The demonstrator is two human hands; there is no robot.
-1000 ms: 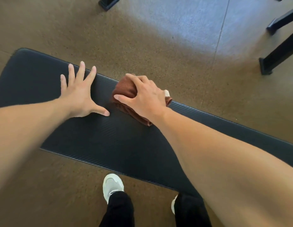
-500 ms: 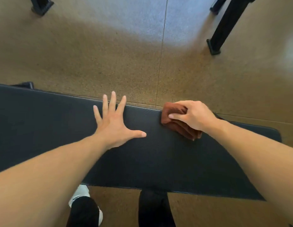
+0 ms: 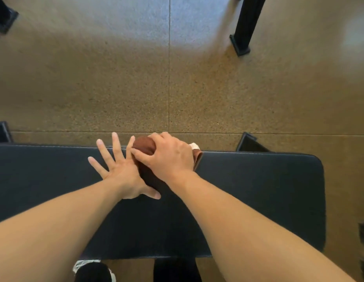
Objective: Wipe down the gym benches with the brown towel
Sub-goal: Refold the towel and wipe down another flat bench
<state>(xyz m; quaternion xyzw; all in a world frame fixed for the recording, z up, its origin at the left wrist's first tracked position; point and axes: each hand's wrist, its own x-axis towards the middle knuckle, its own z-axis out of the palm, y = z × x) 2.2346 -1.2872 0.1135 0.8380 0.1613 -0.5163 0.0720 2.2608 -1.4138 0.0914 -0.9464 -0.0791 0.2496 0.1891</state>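
Standing beyond the bench (image 3: 258,200) are several dark items on the speckled floor (image 3: 116,88): a black post with a flat foot (image 3: 243,35) at the upper right, a black foot (image 3: 2,19) at the upper left, and two dark frame ends just behind the bench's far edge — one at the left (image 3: 0,132), one at the right (image 3: 249,142). A seam line runs straight up the floor from behind the hands.

The left hand (image 3: 118,169) lies just beside the towel, directly in line with it along the pad. Its fingers (image 3: 101,149) are straight and spread wide, palm flat on the bench.

The right hand (image 3: 166,157) covers most of the brown towel (image 3: 144,146), so the towel's full outline cannot be made out. The left end of the bench is cut off by the frame edge. A white shoe (image 3: 83,264) and dark trouser legs show only partly at the bottom edge.

The brown towel is bunched into a thick wad — dark reddish brown, with a small white tag (image 3: 194,147) showing at its right side. It sits on the black pad at the far edge, near the middle of the view. The right hand's fingers curl over and grip it.
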